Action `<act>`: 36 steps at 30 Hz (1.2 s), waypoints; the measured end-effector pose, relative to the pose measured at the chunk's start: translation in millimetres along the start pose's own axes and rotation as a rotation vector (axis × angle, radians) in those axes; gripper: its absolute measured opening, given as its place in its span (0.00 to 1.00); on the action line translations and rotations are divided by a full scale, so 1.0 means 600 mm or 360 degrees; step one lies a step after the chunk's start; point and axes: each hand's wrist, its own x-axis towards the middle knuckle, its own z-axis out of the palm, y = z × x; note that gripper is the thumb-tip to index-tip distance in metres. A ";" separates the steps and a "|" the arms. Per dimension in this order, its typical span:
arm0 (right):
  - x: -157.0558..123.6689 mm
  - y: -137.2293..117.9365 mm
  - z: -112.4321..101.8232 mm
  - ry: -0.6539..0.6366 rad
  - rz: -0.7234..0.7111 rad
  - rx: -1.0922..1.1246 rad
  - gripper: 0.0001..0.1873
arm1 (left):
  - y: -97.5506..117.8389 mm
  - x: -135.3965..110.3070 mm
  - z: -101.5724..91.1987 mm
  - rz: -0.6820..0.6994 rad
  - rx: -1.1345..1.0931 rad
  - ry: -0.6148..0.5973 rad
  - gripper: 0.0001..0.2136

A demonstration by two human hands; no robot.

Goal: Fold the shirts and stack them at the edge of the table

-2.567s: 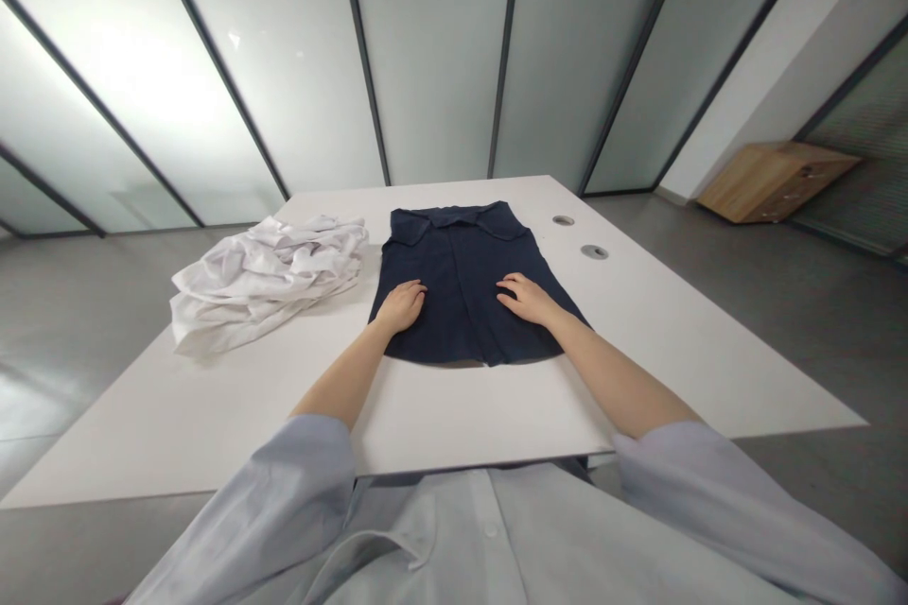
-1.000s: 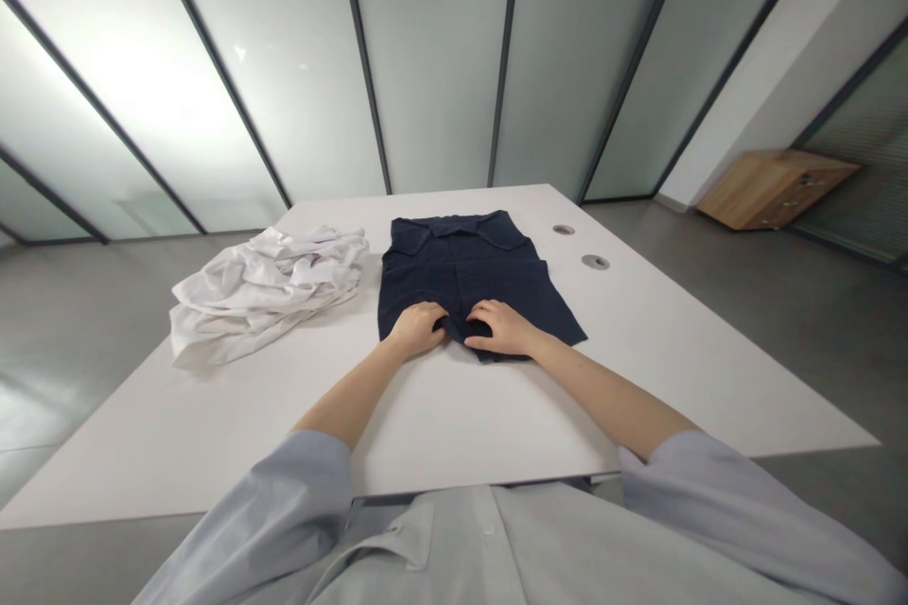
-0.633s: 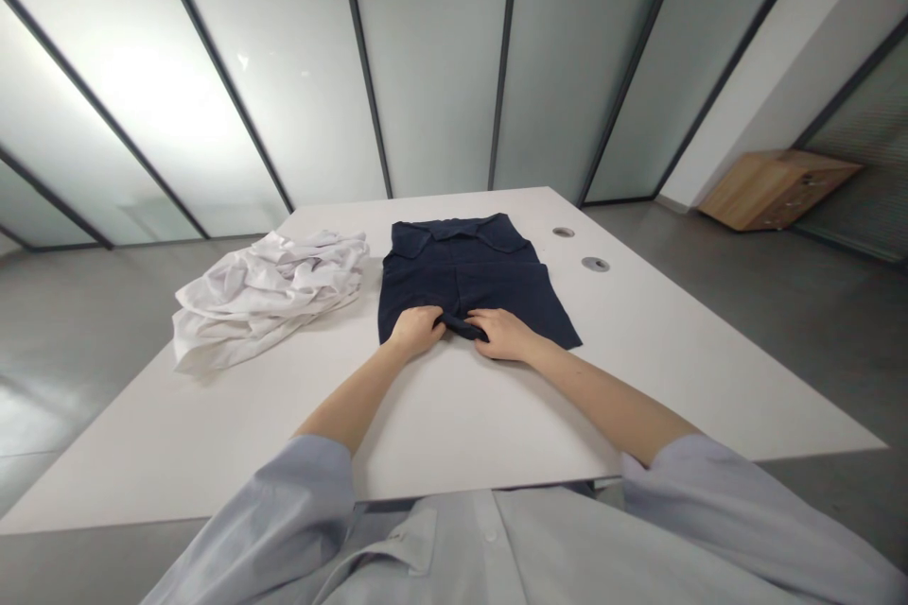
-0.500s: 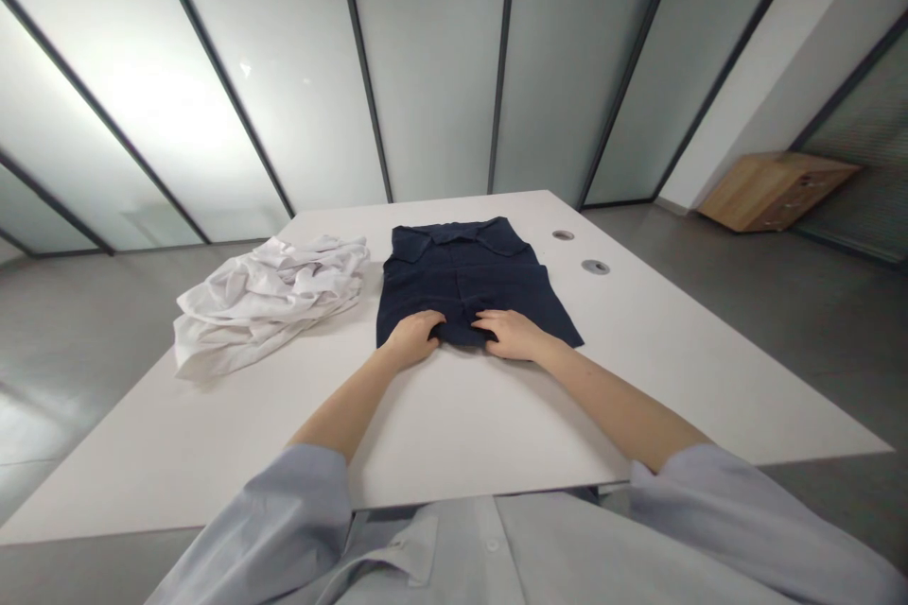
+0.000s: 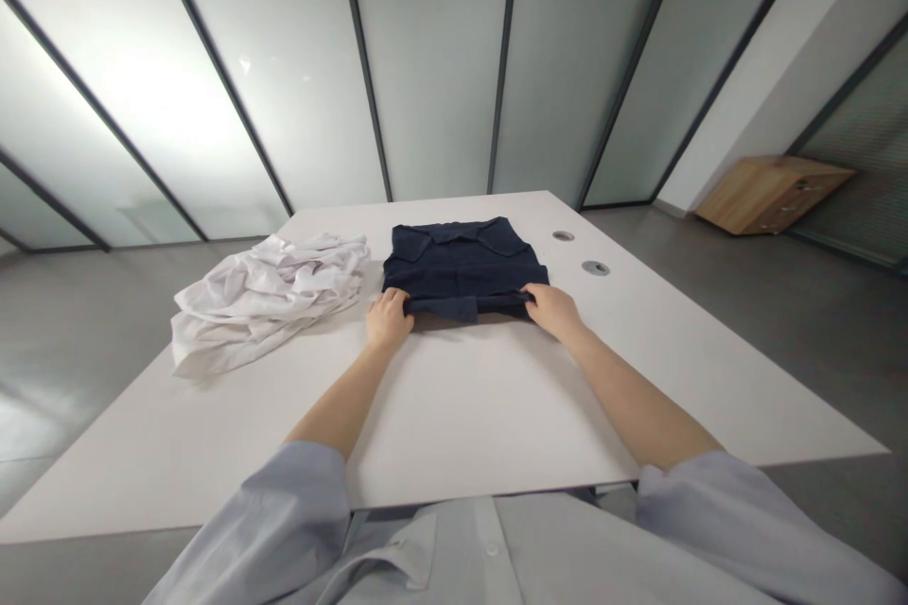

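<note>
A dark navy shirt (image 5: 461, 265) lies on the white table, its collar at the far end and its near edge folded up. My left hand (image 5: 390, 318) is closed on the left end of that near fold. On the other end, my right hand (image 5: 554, 309) pinches the same fold between thumb and fingers. The folded edge is lifted slightly off the table between both hands, and a small flap of cloth hangs from its middle. What lies under the fold is hidden.
A crumpled white cloth garment (image 5: 273, 302) lies to the left on the white table (image 5: 489, 406). Two round metal cable grommets (image 5: 595, 268) sit in the tabletop at the right. Beyond are frosted glass panels and a wooden cabinet (image 5: 770, 196) on the floor.
Both hands have moved apart from the middle to the two sides and a little away from me. The near part of the shirt is now folded up, so it looks shorter.
</note>
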 end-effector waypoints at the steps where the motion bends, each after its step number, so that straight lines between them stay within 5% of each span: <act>1: 0.004 0.008 0.005 0.0076 0.0060 0.0041 0.19 | -0.001 0.000 -0.001 -0.0020 0.0013 0.0028 0.15; 7: 0.017 0.030 0.049 0.0272 0.0170 0.0344 0.25 | -0.012 0.007 0.015 0.0106 -0.0052 -0.0024 0.24; 11: 0.018 0.024 0.054 -0.0007 -0.0020 0.0357 0.23 | -0.018 0.012 0.033 0.0370 -0.0125 -0.0354 0.28; 16: 0.016 0.009 0.028 -0.0275 0.0047 0.0039 0.23 | -0.013 0.014 0.018 0.0219 -0.0074 -0.0441 0.21; 22: 0.014 0.000 -0.019 -0.0392 -0.0121 -0.0104 0.17 | -0.013 0.037 -0.032 0.0394 -0.0072 -0.0699 0.17; 30: -0.040 0.014 -0.095 -0.0869 -0.0433 0.0348 0.20 | -0.018 0.047 -0.116 0.0418 -0.0311 -0.1237 0.15; 36: -0.063 0.035 -0.209 -0.0636 -0.0432 0.0482 0.17 | -0.034 0.061 -0.224 0.0478 -0.0397 -0.1306 0.11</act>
